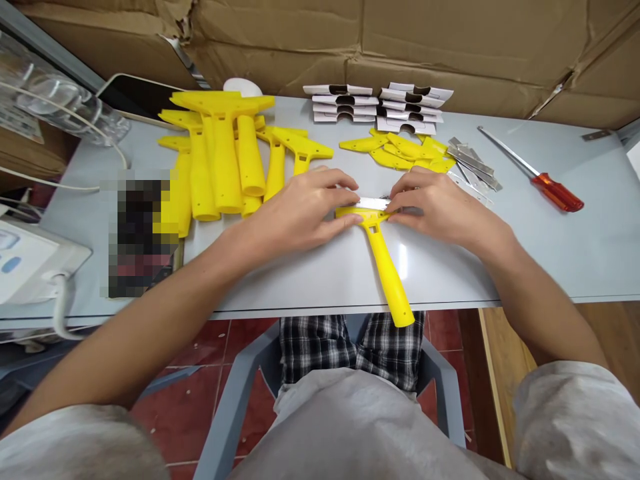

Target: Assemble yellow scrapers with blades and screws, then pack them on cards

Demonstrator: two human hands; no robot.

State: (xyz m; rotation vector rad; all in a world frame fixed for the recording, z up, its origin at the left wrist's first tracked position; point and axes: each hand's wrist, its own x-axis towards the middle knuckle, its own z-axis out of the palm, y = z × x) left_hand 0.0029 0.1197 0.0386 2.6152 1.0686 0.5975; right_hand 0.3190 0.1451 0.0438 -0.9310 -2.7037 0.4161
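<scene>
A yellow scraper handle (386, 267) lies at the front of the table, its grip pointing toward me and reaching past the edge. Along its wide head sits a thin metal blade (373, 203). My left hand (313, 208) pinches the left end of the head, thumb on the near side. At the opposite end, my right hand (434, 205) has its fingers closed on the blade and head. Fingertips partly cover both ends. Just beyond are a pile of flat yellow cover pieces (400, 152) and several loose metal blades (475, 165).
Several more yellow scraper handles (225, 160) are heaped at left. White card sleeves (345, 107) stand in two stacks at the back, before cardboard boxes (450, 40). A red-handled screwdriver (556, 191) lies at right. A white power strip (37, 257) with cables sits at left.
</scene>
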